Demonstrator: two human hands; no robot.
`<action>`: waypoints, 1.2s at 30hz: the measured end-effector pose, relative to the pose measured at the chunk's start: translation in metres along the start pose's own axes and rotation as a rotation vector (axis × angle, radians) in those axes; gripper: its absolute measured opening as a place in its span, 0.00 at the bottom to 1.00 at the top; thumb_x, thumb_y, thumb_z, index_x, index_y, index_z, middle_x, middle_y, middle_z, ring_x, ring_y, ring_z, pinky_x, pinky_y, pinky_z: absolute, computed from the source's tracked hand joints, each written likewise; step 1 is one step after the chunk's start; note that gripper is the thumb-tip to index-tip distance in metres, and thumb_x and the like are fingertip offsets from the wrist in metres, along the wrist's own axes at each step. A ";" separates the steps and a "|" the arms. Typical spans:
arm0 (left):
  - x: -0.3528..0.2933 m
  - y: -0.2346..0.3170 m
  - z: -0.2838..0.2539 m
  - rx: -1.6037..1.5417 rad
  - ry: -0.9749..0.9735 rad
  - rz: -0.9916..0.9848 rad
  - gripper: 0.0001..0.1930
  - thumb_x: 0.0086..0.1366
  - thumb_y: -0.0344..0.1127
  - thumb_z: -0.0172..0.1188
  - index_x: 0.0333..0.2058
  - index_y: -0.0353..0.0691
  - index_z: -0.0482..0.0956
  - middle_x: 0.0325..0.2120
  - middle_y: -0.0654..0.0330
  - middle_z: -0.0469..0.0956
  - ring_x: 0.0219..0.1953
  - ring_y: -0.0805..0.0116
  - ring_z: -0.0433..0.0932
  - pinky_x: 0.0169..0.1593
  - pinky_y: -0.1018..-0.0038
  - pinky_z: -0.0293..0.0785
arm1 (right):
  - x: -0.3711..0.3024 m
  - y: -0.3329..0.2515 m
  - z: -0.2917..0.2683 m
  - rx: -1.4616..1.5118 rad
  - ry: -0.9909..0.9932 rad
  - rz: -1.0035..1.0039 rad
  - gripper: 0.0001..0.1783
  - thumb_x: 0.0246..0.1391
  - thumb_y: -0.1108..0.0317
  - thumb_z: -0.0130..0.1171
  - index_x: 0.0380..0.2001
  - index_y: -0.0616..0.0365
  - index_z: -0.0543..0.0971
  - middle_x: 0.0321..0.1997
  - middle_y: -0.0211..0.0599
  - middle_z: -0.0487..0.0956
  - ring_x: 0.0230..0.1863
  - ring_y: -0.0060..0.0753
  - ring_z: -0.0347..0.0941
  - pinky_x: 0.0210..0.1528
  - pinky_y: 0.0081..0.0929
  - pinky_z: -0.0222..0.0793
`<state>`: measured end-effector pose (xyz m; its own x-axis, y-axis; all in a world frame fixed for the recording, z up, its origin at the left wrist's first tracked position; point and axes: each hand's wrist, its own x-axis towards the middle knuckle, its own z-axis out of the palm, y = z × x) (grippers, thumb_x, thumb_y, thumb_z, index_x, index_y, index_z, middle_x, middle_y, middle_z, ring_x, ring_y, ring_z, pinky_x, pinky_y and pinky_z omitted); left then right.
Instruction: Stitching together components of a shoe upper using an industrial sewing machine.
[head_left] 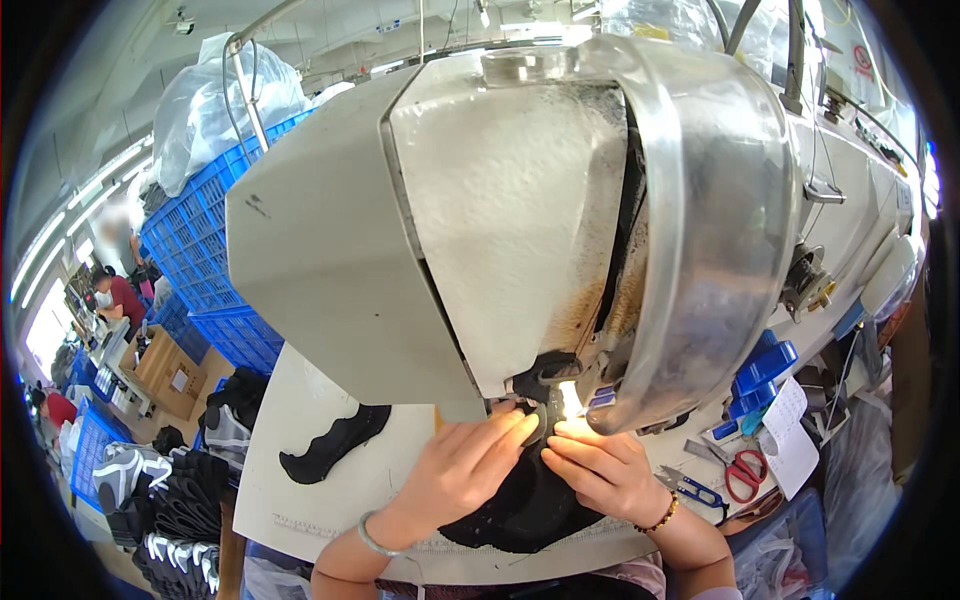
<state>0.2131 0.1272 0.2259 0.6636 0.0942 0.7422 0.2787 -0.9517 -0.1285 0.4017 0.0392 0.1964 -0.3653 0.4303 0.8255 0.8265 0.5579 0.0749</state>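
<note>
Under the lit needle area of a large grey-white sewing machine [510,230] lies a black fabric piece [520,505], shaped like a shoe part. My left hand [465,465] presses its bunched fingers on the piece from the left side, close to the presser foot. From the right, my right hand [605,470] holds the piece with its fingertips just below the small lamp [570,398]. The machine head hides the needle, and part of the piece is under my fingers. A second, curved black piece [335,443] lies flat on the white table, left of my left hand.
Right of my right hand lie blue thread snips [700,490], red-handled scissors [745,475] and a written paper sheet [790,437]. A ruler strip [430,545] runs along the table's near edge. Blue crates [200,240] and stacked black-and-grey shoe uppers [185,490] stand at left; people work beyond.
</note>
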 end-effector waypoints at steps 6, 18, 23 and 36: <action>-0.018 -0.023 0.004 -0.427 -0.016 -0.139 0.19 0.49 0.23 0.65 0.42 0.40 0.81 0.44 0.64 0.79 0.29 0.70 0.79 0.32 0.77 0.75 | -0.008 0.001 0.009 0.058 0.017 0.055 0.22 0.36 0.75 0.60 0.41 0.57 0.79 0.45 0.33 0.78 0.40 0.32 0.74 0.35 0.27 0.69; -0.015 -0.027 0.013 -0.366 0.085 0.026 0.16 0.50 0.25 0.67 0.41 0.39 0.81 0.42 0.62 0.80 0.42 0.66 0.80 0.38 0.74 0.77 | 0.001 0.002 0.006 0.013 0.064 0.005 0.15 0.39 0.73 0.63 0.35 0.55 0.80 0.47 0.32 0.78 0.38 0.26 0.75 0.30 0.21 0.67; -0.013 -0.013 0.009 -0.127 0.094 0.149 0.12 0.50 0.24 0.63 0.36 0.31 0.81 0.38 0.56 0.79 0.44 0.62 0.79 0.41 0.70 0.78 | 0.005 0.003 -0.001 0.003 0.017 -0.051 0.13 0.40 0.75 0.62 0.34 0.55 0.79 0.46 0.34 0.78 0.39 0.26 0.75 0.28 0.18 0.67; -0.010 -0.011 0.003 -0.096 0.091 0.114 0.10 0.51 0.25 0.63 0.34 0.34 0.82 0.37 0.59 0.79 0.43 0.66 0.80 0.41 0.77 0.78 | 0.006 0.005 0.000 -0.012 0.009 -0.099 0.14 0.39 0.76 0.62 0.34 0.56 0.80 0.47 0.37 0.77 0.44 0.33 0.76 0.40 0.28 0.76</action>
<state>0.2058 0.1382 0.2178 0.6207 -0.0390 0.7831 0.1345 -0.9787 -0.1553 0.4036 0.0444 0.2013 -0.4418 0.3673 0.8185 0.7918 0.5886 0.1633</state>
